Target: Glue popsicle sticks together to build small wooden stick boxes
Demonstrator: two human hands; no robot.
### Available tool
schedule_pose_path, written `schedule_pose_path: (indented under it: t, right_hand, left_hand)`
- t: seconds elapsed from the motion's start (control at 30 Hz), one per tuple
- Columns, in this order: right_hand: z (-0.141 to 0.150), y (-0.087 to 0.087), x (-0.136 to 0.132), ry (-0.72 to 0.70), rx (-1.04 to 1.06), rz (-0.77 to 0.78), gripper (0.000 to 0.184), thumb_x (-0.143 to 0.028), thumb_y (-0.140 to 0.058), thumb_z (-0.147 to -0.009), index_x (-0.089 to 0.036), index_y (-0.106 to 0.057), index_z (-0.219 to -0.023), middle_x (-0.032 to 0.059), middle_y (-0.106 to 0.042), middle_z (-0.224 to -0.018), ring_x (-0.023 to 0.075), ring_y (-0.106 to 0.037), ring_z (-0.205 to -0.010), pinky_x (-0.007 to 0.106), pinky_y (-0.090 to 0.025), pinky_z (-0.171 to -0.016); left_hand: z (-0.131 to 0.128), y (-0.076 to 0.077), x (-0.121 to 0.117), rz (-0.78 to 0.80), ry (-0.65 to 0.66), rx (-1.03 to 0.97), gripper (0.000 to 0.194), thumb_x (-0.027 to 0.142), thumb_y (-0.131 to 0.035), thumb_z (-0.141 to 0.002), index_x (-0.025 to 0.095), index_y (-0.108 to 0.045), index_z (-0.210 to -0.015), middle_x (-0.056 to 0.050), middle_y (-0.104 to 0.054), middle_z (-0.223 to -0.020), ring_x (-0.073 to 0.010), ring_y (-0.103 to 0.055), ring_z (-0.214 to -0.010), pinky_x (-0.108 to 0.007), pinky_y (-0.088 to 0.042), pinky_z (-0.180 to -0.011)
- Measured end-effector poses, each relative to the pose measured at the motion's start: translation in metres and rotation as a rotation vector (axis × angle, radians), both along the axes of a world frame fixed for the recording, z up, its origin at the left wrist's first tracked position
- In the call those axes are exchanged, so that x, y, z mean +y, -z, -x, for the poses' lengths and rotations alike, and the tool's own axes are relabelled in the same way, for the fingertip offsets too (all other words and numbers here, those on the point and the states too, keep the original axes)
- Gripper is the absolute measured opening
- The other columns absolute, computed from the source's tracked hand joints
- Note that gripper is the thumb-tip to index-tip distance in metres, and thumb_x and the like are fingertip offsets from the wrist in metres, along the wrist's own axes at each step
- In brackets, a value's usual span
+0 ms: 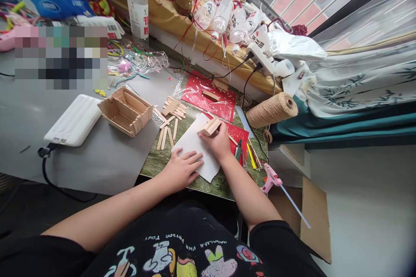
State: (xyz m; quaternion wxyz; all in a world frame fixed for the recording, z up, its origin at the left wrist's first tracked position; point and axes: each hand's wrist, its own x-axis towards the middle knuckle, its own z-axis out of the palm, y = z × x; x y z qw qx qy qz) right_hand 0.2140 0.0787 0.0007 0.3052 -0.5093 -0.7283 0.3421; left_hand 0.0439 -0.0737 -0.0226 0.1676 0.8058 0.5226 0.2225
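My left hand (186,168) lies flat on a sheet of white paper (208,162), fingers spread toward the right. Above the same sheet, my right hand (220,142) has its thumb and fingers closed around a small piece built of wooden craft sticks (209,127); part of it is hidden by the fingers. To the left of the paper lie loose craft sticks (166,137) and a pile of more sticks (173,108). A box made of craft sticks (126,114), with a divider inside, stands farther left.
A white power bank-like device (74,120) with a black cable sits at left. A pink glue gun (271,178) hangs by the right table edge, near a yellow pen (251,156). Behind are a twine spool (272,110), red sheets (211,95) and a bottle (138,8).
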Motion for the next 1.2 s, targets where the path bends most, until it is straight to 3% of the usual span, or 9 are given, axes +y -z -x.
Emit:
schedule_pose_path:
  t: [0.1,0.27,0.37,0.5,0.6,0.83,0.97,1.07,1.2]
  right_hand:
    - [0.001,0.000,0.000,-0.073,-0.014,0.040,0.086,-0.061,-0.094,-0.066,-0.024,-0.053,-0.133,0.0143,-0.072,-0.130,0.0327,-0.070,-0.120,0.049,-0.057,-0.103]
    - [-0.006,-0.004,-0.001,-0.015,0.002,0.034,0.086,-0.061,-0.092,-0.068,-0.024,-0.053,-0.135,0.0154,-0.069,-0.134,0.0322,-0.070,-0.120,0.049,-0.058,-0.102]
    - [-0.016,-0.005,-0.013,-0.058,-0.055,0.018,0.083,-0.059,-0.095,-0.066,-0.024,-0.056,-0.131,0.0146,-0.071,-0.131,0.0344,-0.068,-0.122,0.052,-0.056,-0.105]
    - [-0.021,-0.003,-0.024,0.015,0.013,-0.003,0.079,-0.058,-0.092,-0.070,-0.024,-0.055,-0.131,0.0146,-0.071,-0.132,0.0332,-0.069,-0.122,0.051,-0.056,-0.105]
    - [-0.017,-0.002,-0.019,-0.062,0.005,0.000,0.080,-0.057,-0.095,-0.067,-0.024,-0.058,-0.129,0.0140,-0.072,-0.129,0.0335,-0.070,-0.120,0.051,-0.056,-0.105]
    - [-0.011,-0.005,-0.001,-0.094,0.029,-0.021,0.080,-0.057,-0.095,-0.067,-0.024,-0.058,-0.130,0.0135,-0.073,-0.130,0.0321,-0.070,-0.121,0.049,-0.055,-0.106]
    - [-0.010,-0.006,-0.001,-0.044,0.017,-0.028,0.083,-0.057,-0.095,-0.067,-0.023,-0.057,-0.132,0.0130,-0.073,-0.130,0.0313,-0.071,-0.119,0.047,-0.056,-0.105]
    - [-0.007,-0.006,0.000,-0.136,-0.001,0.003,0.078,-0.058,-0.094,-0.067,-0.024,-0.059,-0.128,0.0125,-0.074,-0.128,0.0312,-0.072,-0.118,0.046,-0.057,-0.103]
    - [-0.003,-0.007,0.003,-0.032,0.016,-0.003,0.081,-0.057,-0.093,-0.068,-0.023,-0.057,-0.131,0.0146,-0.072,-0.131,0.0313,-0.072,-0.116,0.047,-0.058,-0.102]
  left_hand:
    - [0.000,0.003,0.000,-0.007,-0.002,-0.002,0.040,0.042,-0.060,-0.101,0.037,-0.065,-0.140,-0.003,-0.061,-0.155,-0.0305,-0.056,-0.143,-0.062,-0.027,-0.121]
    - [0.000,0.005,0.000,-0.023,-0.006,0.011,0.038,0.040,-0.061,-0.101,0.037,-0.065,-0.139,-0.003,-0.062,-0.155,-0.0307,-0.058,-0.141,-0.062,-0.028,-0.120]
    - [0.001,0.000,0.000,-0.036,-0.001,0.031,0.037,0.043,-0.060,-0.102,0.036,-0.066,-0.138,-0.004,-0.062,-0.154,-0.0307,-0.056,-0.141,-0.061,-0.028,-0.120]
    - [0.001,-0.006,-0.002,-0.048,0.005,0.093,0.043,0.045,-0.058,-0.103,0.034,-0.062,-0.144,-0.009,-0.060,-0.153,-0.0311,-0.057,-0.137,-0.060,-0.027,-0.122]
    - [0.000,-0.006,-0.004,-0.039,0.023,0.117,0.048,0.050,-0.056,-0.103,0.034,-0.060,-0.147,-0.010,-0.065,-0.145,-0.0311,-0.058,-0.135,-0.060,-0.025,-0.123]
    - [-0.002,-0.002,-0.004,-0.055,0.011,0.115,0.050,0.049,-0.058,-0.102,0.036,-0.058,-0.150,-0.008,-0.066,-0.145,-0.0314,-0.058,-0.135,-0.059,-0.022,-0.125]
    - [-0.004,-0.003,-0.004,-0.045,0.018,0.109,0.048,0.048,-0.057,-0.102,0.035,-0.058,-0.149,-0.009,-0.066,-0.145,-0.0318,-0.059,-0.133,-0.061,-0.022,-0.124]
    - [-0.004,-0.004,-0.004,-0.043,0.021,0.114,0.048,0.048,-0.057,-0.103,0.034,-0.059,-0.148,-0.010,-0.066,-0.144,-0.0325,-0.058,-0.134,-0.062,-0.022,-0.124]
    - [-0.003,-0.002,-0.004,-0.041,0.020,0.104,0.048,0.047,-0.056,-0.103,0.035,-0.058,-0.150,-0.009,-0.065,-0.146,-0.0321,-0.058,-0.134,-0.062,-0.022,-0.125]
